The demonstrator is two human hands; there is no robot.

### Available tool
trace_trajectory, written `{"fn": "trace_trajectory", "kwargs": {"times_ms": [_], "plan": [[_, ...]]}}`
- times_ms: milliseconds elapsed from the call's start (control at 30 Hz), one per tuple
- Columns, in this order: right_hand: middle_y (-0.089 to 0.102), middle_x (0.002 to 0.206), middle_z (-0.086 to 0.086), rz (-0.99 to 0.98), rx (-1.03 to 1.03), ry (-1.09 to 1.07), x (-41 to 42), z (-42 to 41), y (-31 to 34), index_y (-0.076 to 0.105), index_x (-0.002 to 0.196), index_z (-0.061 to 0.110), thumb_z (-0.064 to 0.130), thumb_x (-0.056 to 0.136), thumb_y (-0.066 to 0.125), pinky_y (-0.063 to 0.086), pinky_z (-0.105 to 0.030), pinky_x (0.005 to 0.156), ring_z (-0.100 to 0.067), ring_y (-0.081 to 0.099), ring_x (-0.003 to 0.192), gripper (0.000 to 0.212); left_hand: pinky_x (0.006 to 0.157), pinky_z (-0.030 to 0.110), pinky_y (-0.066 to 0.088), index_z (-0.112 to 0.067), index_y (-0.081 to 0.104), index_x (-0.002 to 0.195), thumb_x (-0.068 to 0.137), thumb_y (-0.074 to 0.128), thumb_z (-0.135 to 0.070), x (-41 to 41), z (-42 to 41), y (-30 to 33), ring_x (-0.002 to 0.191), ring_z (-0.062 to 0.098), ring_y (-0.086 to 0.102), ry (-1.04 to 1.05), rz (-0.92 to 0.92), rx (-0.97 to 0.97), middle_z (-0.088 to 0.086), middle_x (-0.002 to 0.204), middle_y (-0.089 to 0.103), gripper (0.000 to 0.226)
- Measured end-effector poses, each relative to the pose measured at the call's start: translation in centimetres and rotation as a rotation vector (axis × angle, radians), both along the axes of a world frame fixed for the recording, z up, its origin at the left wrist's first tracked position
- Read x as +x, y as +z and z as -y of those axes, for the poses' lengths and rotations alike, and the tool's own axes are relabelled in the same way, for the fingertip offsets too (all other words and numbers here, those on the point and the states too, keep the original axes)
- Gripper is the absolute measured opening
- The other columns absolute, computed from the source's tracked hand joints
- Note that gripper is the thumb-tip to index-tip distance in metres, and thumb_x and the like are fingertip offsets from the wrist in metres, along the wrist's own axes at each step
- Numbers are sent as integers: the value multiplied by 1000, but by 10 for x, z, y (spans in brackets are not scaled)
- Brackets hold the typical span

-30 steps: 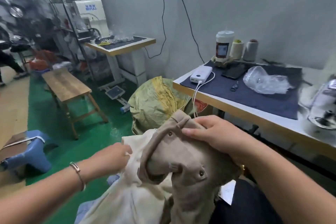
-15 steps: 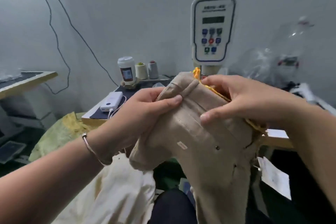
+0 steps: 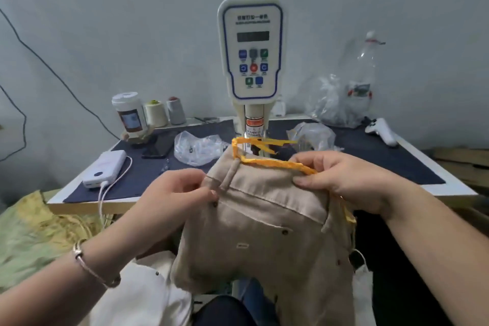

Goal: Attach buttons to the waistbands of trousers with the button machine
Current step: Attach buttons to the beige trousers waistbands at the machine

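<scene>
Beige trousers with a yellow-orange lined waistband are held up in front of the white button machine, which stands upright on the table with its control panel facing me. My left hand pinches the waistband's left end beside a belt loop. My right hand grips the waistband's right part, thumb in front and fingers behind. Small dark rivets show on the pocket area. The machine's lower head is partly hidden behind the waistband.
The work table carries a dark cloth, a power bank with cable, a phone, thread cones, a jar, plastic bags and a clear bottle. A yellow-green sack lies at the left. White trousers lie on my lap.
My view has swung right from the room to face the button machine. Both hands lifted the beige trousers and spread the waistband wider, level in front of the machine.
</scene>
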State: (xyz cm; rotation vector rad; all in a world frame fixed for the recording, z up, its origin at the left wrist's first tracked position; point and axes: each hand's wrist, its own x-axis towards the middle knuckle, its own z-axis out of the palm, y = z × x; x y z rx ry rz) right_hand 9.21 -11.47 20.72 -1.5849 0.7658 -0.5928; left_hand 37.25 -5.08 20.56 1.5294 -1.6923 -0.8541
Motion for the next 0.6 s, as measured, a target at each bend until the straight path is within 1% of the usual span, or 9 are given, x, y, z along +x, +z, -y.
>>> {"fn": "trace_trajectory", "kwargs": {"times_ms": [67,100,133,200,333,400,500,533,600], "plan": [[62,83,-1,21,-33,-19,12,7,5,71,89,18,9,91,59,49,-15,67,-11,58,77,15,83,42,54,-26,64,103,79,68,-32,4,5,-10,94,10,63,48,225,-324,-5,98,67,25],[64,86,-3,40,-30,-24,16,10,9,71,93,16,12,89,60,51,-16,68,-11,59,79,12,84,37,52,-24,61,110,81,66,-32,5,7,-14,99,10,60,39,334,-536,-8,105,63,30],[66,89,-4,63,-19,-26,19,13,12,72,95,14,14,85,62,52,-16,69,-11,61,81,14,86,34,50,-20,62,113,83,64,-33,4,9,-17,102,13,57,-8,427,-734,-7,109,61,33],[68,93,-6,96,10,-33,23,18,17,74,96,12,17,80,63,53,-17,70,-12,64,83,20,89,33,47,-15,68,109,87,63,-36,0,12,-26,103,16,56,-171,571,-953,-5,109,65,30],[72,93,-8,152,94,-5,26,22,21,76,94,13,12,80,62,55,-21,68,-14,68,81,20,89,34,42,-25,69,113,85,64,-55,-15,21,-37,110,13,57,-340,789,-909,-15,112,68,41],[72,93,-9,166,131,22,26,22,20,76,95,11,11,80,63,55,-21,67,-15,69,81,21,86,34,41,-27,69,102,81,68,-55,-25,23,-38,104,16,59,-360,840,-870,-14,101,67,35],[71,90,-9,145,153,-12,28,27,18,76,92,11,11,80,64,55,-23,68,-15,67,79,17,83,36,40,-28,63,75,83,69,-47,-31,24,-34,91,18,56,-418,853,-836,-10,84,57,21],[70,88,-8,102,125,-57,29,31,15,76,90,13,11,83,64,54,-26,72,-16,65,79,14,84,36,39,-27,58,71,87,66,-43,-29,23,-32,88,17,53,-463,839,-824,-11,81,54,24],[68,83,-3,-53,-61,-226,33,40,8,75,85,18,9,91,61,48,-27,77,-15,60,80,17,80,32,39,-26,47,71,95,56,-35,-19,22,-27,76,15,49,-545,727,-781,-9,71,48,27]]}}
